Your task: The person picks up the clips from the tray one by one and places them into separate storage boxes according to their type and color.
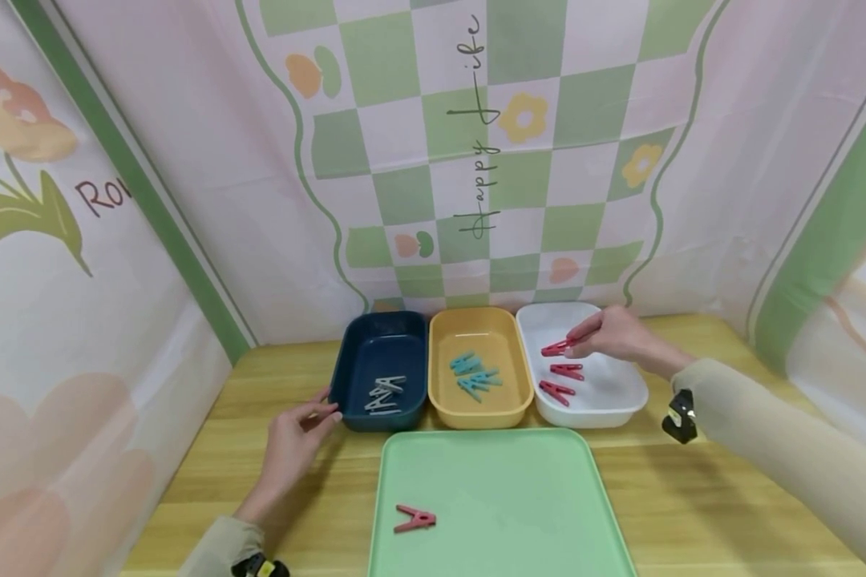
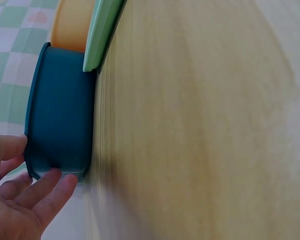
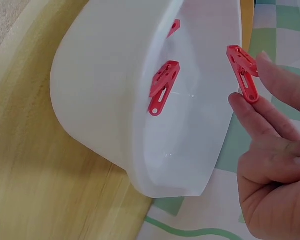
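Observation:
My right hand point(image 1: 609, 332) is over the white bin point(image 1: 624, 393), pinching a red clothespin point(image 3: 242, 72) between thumb and fingers. Two other red clothespins point(image 1: 559, 383) lie in that bin. My left hand point(image 1: 296, 441) touches the near left corner of the dark blue bin point(image 1: 378, 336), its fingertips point(image 2: 54, 175) against the rim and end wall. Several greyish clothespins point(image 1: 385, 394) lie inside the blue bin. Between the two stands a yellow bin point(image 1: 479, 413) with several light blue clothespins point(image 1: 476, 375). One red clothespin point(image 1: 414, 518) lies on the green tray point(image 1: 498, 481).
The three bins stand side by side along the back of the wooden table point(image 1: 317, 497), against a patterned cloth point(image 1: 447, 160). In front of them, the tray reaches the bottom edge of the head view. More cloth point(image 1: 58, 320) hangs at the left side.

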The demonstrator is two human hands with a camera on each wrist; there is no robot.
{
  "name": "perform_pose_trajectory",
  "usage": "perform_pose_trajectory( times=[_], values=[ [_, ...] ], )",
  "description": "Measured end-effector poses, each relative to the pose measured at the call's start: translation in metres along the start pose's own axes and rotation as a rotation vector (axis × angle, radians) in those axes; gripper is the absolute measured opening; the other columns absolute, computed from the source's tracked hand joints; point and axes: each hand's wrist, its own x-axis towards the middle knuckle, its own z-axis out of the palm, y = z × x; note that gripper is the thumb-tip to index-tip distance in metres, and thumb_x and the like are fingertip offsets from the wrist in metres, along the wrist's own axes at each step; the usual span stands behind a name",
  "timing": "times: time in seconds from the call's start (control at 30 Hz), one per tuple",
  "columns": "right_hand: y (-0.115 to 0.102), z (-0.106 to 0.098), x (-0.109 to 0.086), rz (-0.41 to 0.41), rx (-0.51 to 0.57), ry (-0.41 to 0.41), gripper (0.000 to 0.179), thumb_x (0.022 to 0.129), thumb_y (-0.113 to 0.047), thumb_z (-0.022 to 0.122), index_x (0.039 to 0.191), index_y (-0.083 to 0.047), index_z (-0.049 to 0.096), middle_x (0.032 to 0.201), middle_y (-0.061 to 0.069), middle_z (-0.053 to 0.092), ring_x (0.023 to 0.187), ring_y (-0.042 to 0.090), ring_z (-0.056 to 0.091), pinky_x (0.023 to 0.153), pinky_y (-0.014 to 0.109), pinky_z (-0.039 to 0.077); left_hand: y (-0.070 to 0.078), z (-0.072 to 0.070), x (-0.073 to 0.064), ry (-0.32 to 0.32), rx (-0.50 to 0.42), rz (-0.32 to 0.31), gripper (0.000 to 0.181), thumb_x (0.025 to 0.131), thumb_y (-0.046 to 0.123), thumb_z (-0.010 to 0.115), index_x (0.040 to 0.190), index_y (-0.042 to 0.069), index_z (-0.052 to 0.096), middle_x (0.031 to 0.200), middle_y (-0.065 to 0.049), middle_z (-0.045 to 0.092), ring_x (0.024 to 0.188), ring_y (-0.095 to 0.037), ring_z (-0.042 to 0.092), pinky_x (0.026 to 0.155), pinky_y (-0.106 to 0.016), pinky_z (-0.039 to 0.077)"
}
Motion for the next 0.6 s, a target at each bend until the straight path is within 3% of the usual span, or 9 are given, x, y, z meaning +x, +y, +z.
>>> perform_pose_trajectory(
  times=[0.3, 0.43, 0.6],
  values=[
    [-0.001, 0.003, -0.006, -0.026, -0.019, -0.038, 0.055, 0.080, -0.034, 0.077, 0.118, 0.004, 0.063, 0.110, 0.019, 0.066, 0.105, 0.039, 0.059, 0.090, 0.054, 0.047, -0.002, 0.001, -0.001, -0.005, -0.006, -0.001, 0.014, 0.083, 0.009, 0.074, 0.096, 0.002, 0.073, 0.122, -0.008, 0.063, 0.104, -0.020, 0.064, 0.074, -0.023, 0.055],
    [-0.009, 0.006, -0.016, -0.061, -0.023, 0.032, 0.038, 0.083, -0.032, 0.074, 0.107, -0.003, 0.070, 0.099, 0.012, 0.071, 0.093, 0.029, 0.064, 0.081, 0.047, 0.052, -0.003, 0.001, -0.001, 0.000, -0.009, -0.002, 0.015, 0.083, 0.009, 0.074, 0.096, 0.001, 0.073, 0.122, -0.008, 0.063, 0.103, -0.019, 0.064, 0.074, -0.023, 0.055],
    [-0.026, 0.012, -0.034, -0.172, -0.069, 0.137, 0.018, 0.084, -0.026, 0.073, 0.092, -0.010, 0.075, 0.082, 0.000, 0.071, 0.075, 0.016, 0.065, 0.067, 0.034, 0.053, -0.002, 0.000, 0.000, 0.003, -0.001, 0.014, 0.016, 0.083, 0.009, 0.074, 0.096, 0.000, 0.072, 0.122, -0.009, 0.063, 0.103, -0.020, 0.064, 0.074, -0.024, 0.056]
  ],
)
